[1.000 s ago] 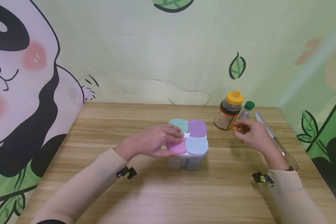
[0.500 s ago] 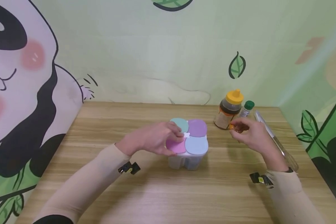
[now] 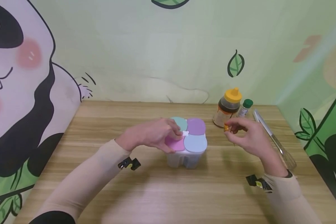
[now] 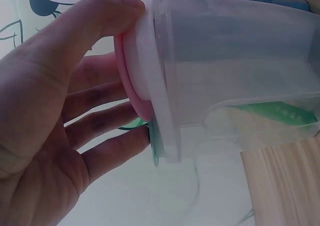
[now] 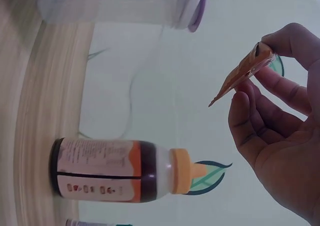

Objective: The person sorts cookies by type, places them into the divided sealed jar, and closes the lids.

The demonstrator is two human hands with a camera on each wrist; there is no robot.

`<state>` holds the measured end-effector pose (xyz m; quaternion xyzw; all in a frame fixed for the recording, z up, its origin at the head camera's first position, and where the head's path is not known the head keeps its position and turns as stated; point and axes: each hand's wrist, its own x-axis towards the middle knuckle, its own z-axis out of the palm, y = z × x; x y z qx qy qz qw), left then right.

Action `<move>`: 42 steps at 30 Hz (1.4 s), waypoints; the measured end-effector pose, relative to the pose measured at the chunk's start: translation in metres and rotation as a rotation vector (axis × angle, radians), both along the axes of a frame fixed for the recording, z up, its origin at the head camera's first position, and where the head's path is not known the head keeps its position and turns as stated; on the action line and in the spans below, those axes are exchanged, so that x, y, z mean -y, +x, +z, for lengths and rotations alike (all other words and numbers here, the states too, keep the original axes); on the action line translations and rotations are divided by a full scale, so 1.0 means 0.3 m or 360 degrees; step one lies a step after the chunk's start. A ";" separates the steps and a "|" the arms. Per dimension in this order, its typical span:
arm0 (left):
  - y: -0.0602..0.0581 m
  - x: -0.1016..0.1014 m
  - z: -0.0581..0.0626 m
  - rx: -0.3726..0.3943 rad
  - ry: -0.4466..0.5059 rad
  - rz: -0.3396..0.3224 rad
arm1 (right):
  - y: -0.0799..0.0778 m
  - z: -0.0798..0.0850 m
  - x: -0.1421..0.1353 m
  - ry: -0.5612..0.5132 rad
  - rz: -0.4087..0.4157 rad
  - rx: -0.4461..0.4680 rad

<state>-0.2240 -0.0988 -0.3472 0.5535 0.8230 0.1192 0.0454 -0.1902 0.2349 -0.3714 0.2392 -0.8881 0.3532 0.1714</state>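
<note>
A clear box [image 3: 182, 161] with a white top and four-coloured flap lids stands on the wooden table. My left hand [image 3: 154, 135] grips its pink lid [image 3: 177, 144], thumb at the front edge and fingers bent over the top. The left wrist view shows the thumb [image 4: 120, 15] right at the rim, beside the pink lid [image 4: 127, 70]. To the right of the box, my right hand [image 3: 249, 135] pinches a small orange packet [image 3: 226, 128] above the table. In the right wrist view the packet [image 5: 245, 70] is flat and thin, held by thumb and fingertips.
Behind the right hand stands a dark-filled bottle [image 3: 228, 107] with a yellow spout cap. A small green-capped bottle [image 3: 245, 107] is beside it. A whisk [image 3: 277, 141] lies along the right side of the table [image 3: 123, 193]. A printed wall cloth [image 3: 123, 56] rises behind.
My right hand has moved a little left, toward the box, carrying the orange packet. My left hand stays at the pink lid, its thumb slightly higher. The head view has shifted slightly.
</note>
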 end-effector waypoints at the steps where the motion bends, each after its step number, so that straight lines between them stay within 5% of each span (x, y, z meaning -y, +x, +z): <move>1: -0.001 0.001 0.004 0.0004 -0.0003 -0.0006 | 0.003 0.005 0.004 -0.0006 0.0011 -0.0018; 6: -0.004 0.011 0.013 0.0001 -0.0001 -0.0045 | 0.012 0.023 0.017 -0.0028 0.0044 -0.0041; 14: -0.010 0.026 -0.020 -0.0020 0.0207 -0.0117 | 0.019 0.040 0.020 -0.0030 0.0092 -0.0087; 20: -0.001 0.026 -0.026 0.0064 0.0221 -0.0083 | 0.032 0.061 0.043 -0.0052 0.0149 -0.0080; 28: -0.006 0.017 -0.014 0.0140 0.0222 -0.0004 | 0.074 0.061 0.117 -0.0283 0.0447 -0.0004; 42: -0.024 0.034 -0.014 0.0291 0.0276 0.0053 | 0.106 0.027 0.211 -0.0572 0.0777 0.0092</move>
